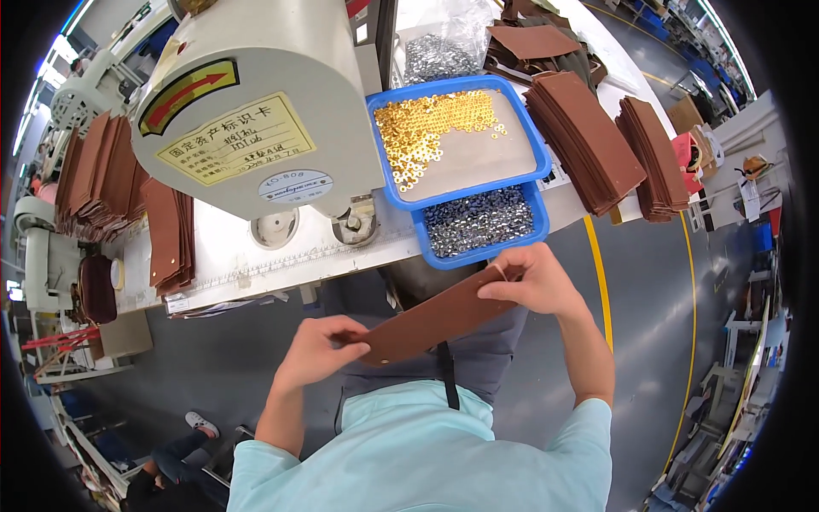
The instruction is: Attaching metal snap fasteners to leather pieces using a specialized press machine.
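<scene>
A brown leather strip point(431, 320) stretches between my two hands above my lap, tilted up toward the right. My left hand point(324, 346) pinches its lower left end, close to a small metal eyelet or snap point(384, 361). At the upper right end, my right hand point(533, 282) grips the strip between thumb and fingers. Just beyond the strip, a blue tray point(486, 226) holds many small silver metal pieces. Behind and above it, a larger blue tray point(461, 198) carries gold-coloured rings, heaped toward its left side.
A cream-coloured machine point(264, 111) rises from the white table point(230, 277). Brown leather pieces are stacked at left point(171, 235) and right point(589, 145). A clear bag point(439, 55) of metal parts lies behind the trays. Another person's shoe point(202, 424) shows at lower left.
</scene>
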Tool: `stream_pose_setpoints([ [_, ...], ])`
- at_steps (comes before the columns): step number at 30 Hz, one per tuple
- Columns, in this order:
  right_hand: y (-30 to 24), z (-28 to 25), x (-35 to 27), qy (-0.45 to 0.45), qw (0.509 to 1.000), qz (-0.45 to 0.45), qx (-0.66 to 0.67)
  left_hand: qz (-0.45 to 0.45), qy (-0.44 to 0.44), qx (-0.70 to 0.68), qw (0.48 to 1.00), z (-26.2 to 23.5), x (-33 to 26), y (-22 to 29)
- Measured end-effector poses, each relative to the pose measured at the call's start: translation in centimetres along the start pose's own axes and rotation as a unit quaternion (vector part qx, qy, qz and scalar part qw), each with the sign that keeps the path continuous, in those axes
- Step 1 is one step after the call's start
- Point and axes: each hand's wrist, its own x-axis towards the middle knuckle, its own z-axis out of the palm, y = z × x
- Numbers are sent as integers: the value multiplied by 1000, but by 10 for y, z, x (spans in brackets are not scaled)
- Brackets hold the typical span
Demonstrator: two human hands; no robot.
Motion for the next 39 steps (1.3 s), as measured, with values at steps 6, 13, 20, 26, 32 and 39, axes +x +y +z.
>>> stream_pose_setpoints([
  [6,-41,26,48,-163,962,-166,-144,26,-85,26,996,56,28,26],
  [13,-8,-90,172,307,858,-91,-401,68,-30,17,997,62,31,29],
  [20,-21,-107,195,283,842,-48,-456,68,34,-98,992,62,34,20],
  [26,-23,-105,202,277,776,-35,-566,45,5,-93,995,60,38,24],
  [32,-33,-59,163,276,814,-133,-493,63,28,-144,987,61,38,22],
  [39,-31,76,21,136,906,-336,-220,63,19,-109,992,68,39,23],
])
